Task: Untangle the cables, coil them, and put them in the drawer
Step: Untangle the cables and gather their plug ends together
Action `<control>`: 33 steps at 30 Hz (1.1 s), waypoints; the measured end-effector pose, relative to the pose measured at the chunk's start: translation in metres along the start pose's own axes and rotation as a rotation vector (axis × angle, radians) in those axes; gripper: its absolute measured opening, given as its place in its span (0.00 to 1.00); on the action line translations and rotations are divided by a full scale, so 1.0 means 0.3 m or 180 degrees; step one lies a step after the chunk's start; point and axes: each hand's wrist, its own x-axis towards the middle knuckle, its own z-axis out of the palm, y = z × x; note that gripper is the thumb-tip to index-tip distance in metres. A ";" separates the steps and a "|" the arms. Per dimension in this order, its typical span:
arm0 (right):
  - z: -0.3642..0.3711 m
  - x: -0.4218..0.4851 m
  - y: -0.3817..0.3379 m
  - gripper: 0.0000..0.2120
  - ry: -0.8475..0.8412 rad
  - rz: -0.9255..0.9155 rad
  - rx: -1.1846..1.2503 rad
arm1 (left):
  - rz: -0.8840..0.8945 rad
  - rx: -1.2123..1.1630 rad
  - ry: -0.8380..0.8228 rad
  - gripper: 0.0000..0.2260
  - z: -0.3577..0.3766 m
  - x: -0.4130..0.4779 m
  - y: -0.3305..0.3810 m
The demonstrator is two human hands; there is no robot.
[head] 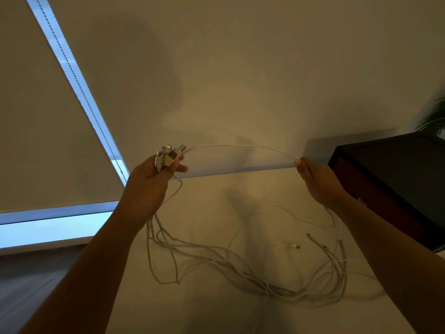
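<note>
White cables (216, 259); dark cabinet (395, 179).

A pale wall (240, 56) was dimly lit and crossed by a soft shadow. At the left a beige roller blind (36, 116) was drawn down, daylight admitted along its edges beside a bead chain (83, 90). A dark wooden cabinet (397, 169) was set at the right, with plant leaves (433, 116) behind it.

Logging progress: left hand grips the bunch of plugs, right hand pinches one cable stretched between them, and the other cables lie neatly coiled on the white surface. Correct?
No: the head view shows the other cables in a loose tangle on the white surface, not coiled. The left hand does grip the bunch of plugs and the right hand pinches one cable stretched between them.
</note>
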 end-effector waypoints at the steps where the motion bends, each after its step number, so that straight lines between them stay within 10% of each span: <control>1: -0.002 -0.001 -0.005 0.21 -0.0050 -0.0048 0.0064 | -0.0034 0.0009 0.0094 0.08 0.004 0.000 -0.010; 12: 0.006 -0.022 -0.079 0.22 -0.0209 -0.1118 -0.0876 | 0.0589 -0.0043 0.0852 0.16 0.067 -0.024 0.051; 18: -0.028 -0.040 -0.067 0.24 -0.0718 -0.0297 -0.1696 | 0.0492 -0.0327 0.0870 0.11 0.056 -0.035 0.045; 33: -0.033 -0.118 -0.315 0.29 -0.1101 -0.1259 -0.0522 | 0.0415 -0.0529 -0.0033 0.08 0.205 -0.083 0.060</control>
